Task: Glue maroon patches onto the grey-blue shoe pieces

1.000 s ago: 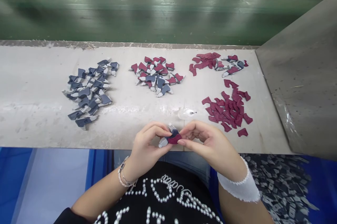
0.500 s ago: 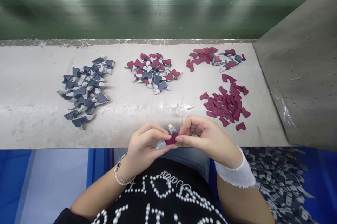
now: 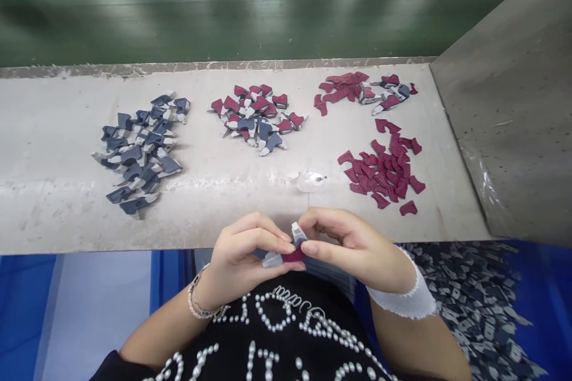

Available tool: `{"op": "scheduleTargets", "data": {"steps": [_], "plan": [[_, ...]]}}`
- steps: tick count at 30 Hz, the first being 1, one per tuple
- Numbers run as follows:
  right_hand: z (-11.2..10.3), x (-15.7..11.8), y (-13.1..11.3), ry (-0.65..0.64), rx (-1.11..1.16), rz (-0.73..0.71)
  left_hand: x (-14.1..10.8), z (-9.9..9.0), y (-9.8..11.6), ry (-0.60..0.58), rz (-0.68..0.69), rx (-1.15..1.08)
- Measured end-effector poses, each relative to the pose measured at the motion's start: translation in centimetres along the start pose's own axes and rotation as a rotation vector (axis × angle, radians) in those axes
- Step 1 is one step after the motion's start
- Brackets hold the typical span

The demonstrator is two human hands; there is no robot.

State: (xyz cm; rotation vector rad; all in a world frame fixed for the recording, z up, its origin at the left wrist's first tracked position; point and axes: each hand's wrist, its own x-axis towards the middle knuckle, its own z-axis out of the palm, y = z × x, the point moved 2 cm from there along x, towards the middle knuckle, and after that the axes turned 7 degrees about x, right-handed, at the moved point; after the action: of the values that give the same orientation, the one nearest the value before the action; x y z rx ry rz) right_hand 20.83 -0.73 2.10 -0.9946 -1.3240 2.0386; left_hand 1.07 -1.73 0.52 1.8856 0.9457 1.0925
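Near the front edge of the bench, my left hand (image 3: 248, 253) pinches a small grey-and-navy plastic part with a maroon piece (image 3: 294, 254) on its face. My right hand (image 3: 346, 244) grips the same part from the other side, thumb pressed on the maroon piece. The part's pale tip points up between the hands; its lighter end sticks out at lower left. Loose maroon pieces (image 3: 386, 169) lie in a pile to the right. Parts with maroon faces (image 3: 259, 112) are heaped mid-bench, and navy-and-grey parts (image 3: 140, 154) are spread on the left.
More maroon pieces (image 3: 342, 89) lie at the back right beside a few grey parts (image 3: 388, 93). A metal panel (image 3: 509, 101) bounds the bench on the right. Behind runs a green belt (image 3: 250, 17). Below right, a blue bin (image 3: 543, 291) holds many grey parts.
Both hands have come slightly nearer my body with the part. My right thumb and fingers have closed in on it more firmly. The view has shifted slightly.
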Motion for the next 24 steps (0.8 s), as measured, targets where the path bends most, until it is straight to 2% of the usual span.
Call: {"op": "scheduleTargets", "data": {"steps": [4, 8, 15, 24], "plan": [[0.2, -0.2, -0.5, 0.027, -0.134, -0.033, 0.2, 0.0, -0.1, -0.001, 0.002, -0.021], [0.3, -0.3, -0.4, -0.004, -0.21, -0.031, 0.4, 0.0, 0.1, -0.043, 0.013, -0.05], [0.1, -0.3, -0.3, -0.053, -0.193, -0.008, 0.6, -0.3, 0.4, -0.128, 0.044, -0.066], [1.1, -0.7, -1.4, -0.005, -0.309, -0.028, -0.4, 0.0, -1.1, -0.01, -0.017, -0.133]]}}
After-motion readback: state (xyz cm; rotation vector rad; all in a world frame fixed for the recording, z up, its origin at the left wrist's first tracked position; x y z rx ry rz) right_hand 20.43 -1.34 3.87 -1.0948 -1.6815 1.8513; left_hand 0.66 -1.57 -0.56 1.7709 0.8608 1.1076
